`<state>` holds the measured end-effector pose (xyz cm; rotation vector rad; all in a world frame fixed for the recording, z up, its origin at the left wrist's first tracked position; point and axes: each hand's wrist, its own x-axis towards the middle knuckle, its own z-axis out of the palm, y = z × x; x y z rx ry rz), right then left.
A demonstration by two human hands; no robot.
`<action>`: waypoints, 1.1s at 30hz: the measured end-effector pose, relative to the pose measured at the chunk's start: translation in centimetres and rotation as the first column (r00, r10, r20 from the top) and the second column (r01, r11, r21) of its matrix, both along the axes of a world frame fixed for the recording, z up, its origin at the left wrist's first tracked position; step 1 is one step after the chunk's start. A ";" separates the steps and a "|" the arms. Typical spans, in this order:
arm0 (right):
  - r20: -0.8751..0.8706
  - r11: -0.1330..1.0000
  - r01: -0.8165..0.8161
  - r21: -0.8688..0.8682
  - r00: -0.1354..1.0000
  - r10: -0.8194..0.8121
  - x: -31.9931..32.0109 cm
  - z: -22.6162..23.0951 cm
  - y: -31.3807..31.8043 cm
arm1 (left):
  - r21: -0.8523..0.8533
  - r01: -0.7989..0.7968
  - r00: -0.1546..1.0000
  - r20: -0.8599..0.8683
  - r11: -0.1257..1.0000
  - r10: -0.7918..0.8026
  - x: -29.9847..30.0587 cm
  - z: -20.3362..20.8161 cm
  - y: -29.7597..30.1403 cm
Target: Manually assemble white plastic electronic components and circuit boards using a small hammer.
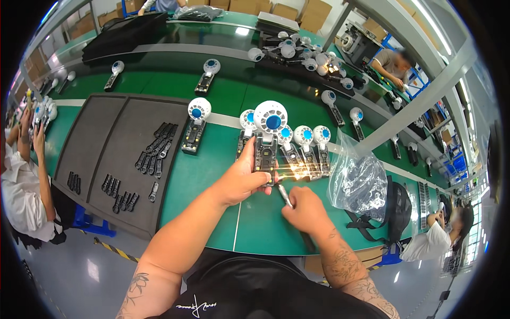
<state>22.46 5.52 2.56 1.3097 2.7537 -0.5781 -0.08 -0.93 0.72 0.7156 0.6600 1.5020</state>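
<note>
My left hand (241, 178) is closed around the black body of an unfinished handheld fan (272, 118), held upright. Its round white slotted head has a blue centre, and the body's open face shows a circuit board. Gripped in my right hand (307, 209) is a slim silver pen-shaped tool (285, 195), its tip close to the body's lower end; whether they touch I cannot tell. Several similar fans (304, 136) stand just behind, partly covered by the held one. Bright yellow glints lie over their bodies. Another fan (196, 130) stands to the left.
A dark grey tray (101, 143) with small black parts (156, 149) lies left on the green table (207, 212). At right are a clear plastic bag (361, 183) and a black bag (398, 207). Fans dot the belt (159, 80) beyond. Co-workers (32, 175) sit around; a metal post (414, 101) slants at right.
</note>
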 end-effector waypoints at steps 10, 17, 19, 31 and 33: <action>-0.875 0.981 0.091 -0.170 0.443 -0.193 0.8 7.0 -2.9 | -0.008 0.002 0.994 -0.110 1.000 -0.003 0.1 0.2 -0.3; -0.523 0.834 -0.071 0.547 0.749 0.407 -1.0 3.5 -1.0 | -0.002 -0.014 0.986 -0.168 1.000 0.013 0.5 -0.5 -0.3; -0.524 0.875 -0.069 0.479 0.777 0.349 -1.0 3.6 -0.8 | -0.009 -0.011 0.985 -0.174 1.000 0.009 0.2 -0.8 0.2; -0.513 0.922 -0.076 0.379 0.812 0.278 -0.5 2.0 0.4 | -0.059 -0.035 0.984 -0.179 0.998 0.023 0.3 -0.9 0.5; -0.756 0.952 -0.012 0.305 0.605 0.249 0.3 2.3 -1.2 | -0.095 -0.023 0.983 -0.181 0.995 0.006 0.3 -0.7 0.5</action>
